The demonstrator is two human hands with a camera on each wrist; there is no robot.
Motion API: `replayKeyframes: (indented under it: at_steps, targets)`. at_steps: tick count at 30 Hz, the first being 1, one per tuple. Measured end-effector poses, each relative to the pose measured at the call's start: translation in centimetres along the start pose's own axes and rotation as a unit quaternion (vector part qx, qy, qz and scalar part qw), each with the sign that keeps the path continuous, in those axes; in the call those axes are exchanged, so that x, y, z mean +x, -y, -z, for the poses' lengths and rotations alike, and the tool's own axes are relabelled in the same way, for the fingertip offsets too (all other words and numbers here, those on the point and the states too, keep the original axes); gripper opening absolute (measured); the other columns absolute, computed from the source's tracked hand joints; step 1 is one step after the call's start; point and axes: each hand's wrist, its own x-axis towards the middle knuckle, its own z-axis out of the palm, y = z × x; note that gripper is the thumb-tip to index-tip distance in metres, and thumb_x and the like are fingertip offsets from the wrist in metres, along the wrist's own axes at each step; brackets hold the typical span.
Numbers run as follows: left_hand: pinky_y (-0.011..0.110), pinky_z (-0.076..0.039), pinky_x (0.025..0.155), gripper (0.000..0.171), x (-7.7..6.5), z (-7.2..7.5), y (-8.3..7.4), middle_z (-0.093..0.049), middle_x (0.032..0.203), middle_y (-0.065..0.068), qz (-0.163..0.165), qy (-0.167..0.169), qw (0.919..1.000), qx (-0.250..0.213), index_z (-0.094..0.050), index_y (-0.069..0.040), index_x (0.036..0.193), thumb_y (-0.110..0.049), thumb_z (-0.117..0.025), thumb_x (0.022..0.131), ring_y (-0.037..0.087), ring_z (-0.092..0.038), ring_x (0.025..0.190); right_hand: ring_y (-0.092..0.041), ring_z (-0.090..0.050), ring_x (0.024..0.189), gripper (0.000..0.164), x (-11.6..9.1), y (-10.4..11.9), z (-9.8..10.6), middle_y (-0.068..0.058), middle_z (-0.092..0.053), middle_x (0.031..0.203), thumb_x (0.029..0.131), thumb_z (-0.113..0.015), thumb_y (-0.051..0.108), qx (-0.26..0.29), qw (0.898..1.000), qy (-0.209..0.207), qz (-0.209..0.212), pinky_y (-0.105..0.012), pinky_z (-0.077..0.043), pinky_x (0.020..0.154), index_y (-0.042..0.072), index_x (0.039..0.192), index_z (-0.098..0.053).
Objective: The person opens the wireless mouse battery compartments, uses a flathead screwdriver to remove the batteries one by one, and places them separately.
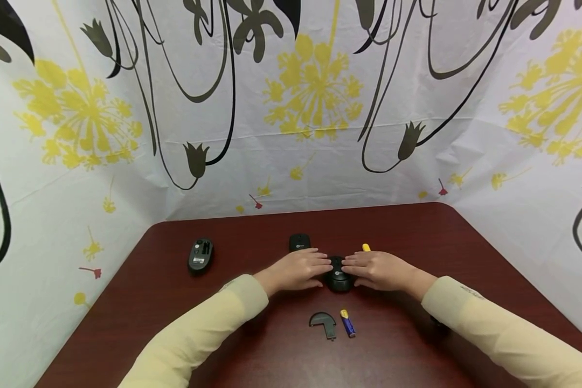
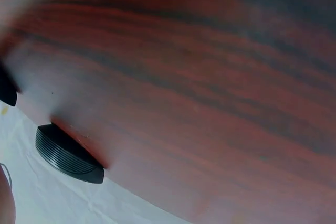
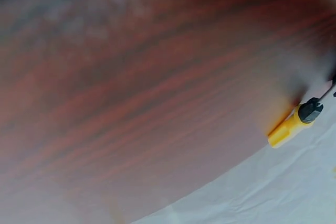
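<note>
A black computer mouse (image 1: 338, 281) stands on the table between both hands in the head view. The left hand (image 1: 296, 271) reaches it from the left, fingers extended and fingertips at its side. From the right comes the right hand (image 1: 379, 271), its fingers stretched out to the opposite side of the same mouse. Just behind the left hand lies a second black mouse (image 1: 299, 241); its ribbed side (image 2: 68, 156) shows in the left wrist view. A yellow-handled screwdriver (image 3: 289, 128) lies beyond the right hand, mostly hidden by it in the head view.
Nearer the body lie a dark mouse cover piece (image 1: 324, 321) and a blue-and-yellow battery (image 1: 347, 324), side by side. An upturned mouse (image 1: 201, 256) rests at the left of the brown table (image 1: 252, 355). Patterned white cloth (image 1: 271, 161) hangs around the table.
</note>
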Motion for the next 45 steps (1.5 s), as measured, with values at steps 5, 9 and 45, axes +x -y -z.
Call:
replayKeyframes:
  at_steps: [5,9,45]
  targets:
    - [0.035,-0.034,0.109,0.044,0.22,-0.50,0.09,-0.062,0.128,0.005,-0.023,-0.006,0.9997,0.010,-0.062,-0.008,0.130,-0.032,-0.066,0.094,0.018,-0.054,0.123,-0.021,-0.063,0.110,0.049,0.11,-0.22,-0.10,-0.010,-0.067,0.119,0.078,-0.082,0.023,-0.016,1.000,-0.006,0.013,-0.040,-0.052,0.090,0.004,0.121,-0.067]
    - [0.034,-0.035,0.108,0.043,0.32,-0.71,0.01,-0.063,0.127,0.006,-0.032,-0.009,0.9993,0.019,-0.063,-0.007,0.129,-0.031,-0.065,0.095,0.017,-0.055,0.122,-0.021,-0.063,0.109,0.048,0.16,-0.35,-0.16,-0.010,-0.067,0.118,0.079,-0.082,0.022,-0.021,0.999,-0.009,0.024,-0.039,-0.052,0.090,0.003,0.120,-0.067]
    - [0.028,-0.042,0.102,0.043,0.12,-0.69,-0.60,-0.063,0.127,0.006,0.001,-0.026,0.9977,0.062,-0.060,-0.004,0.132,-0.030,-0.060,0.098,0.011,-0.058,0.117,-0.021,-0.067,0.102,0.042,0.31,-0.27,-0.73,-0.013,-0.068,0.116,0.089,-0.072,0.021,-0.052,0.997,-0.045,0.039,-0.035,-0.055,0.084,-0.002,0.123,-0.064]
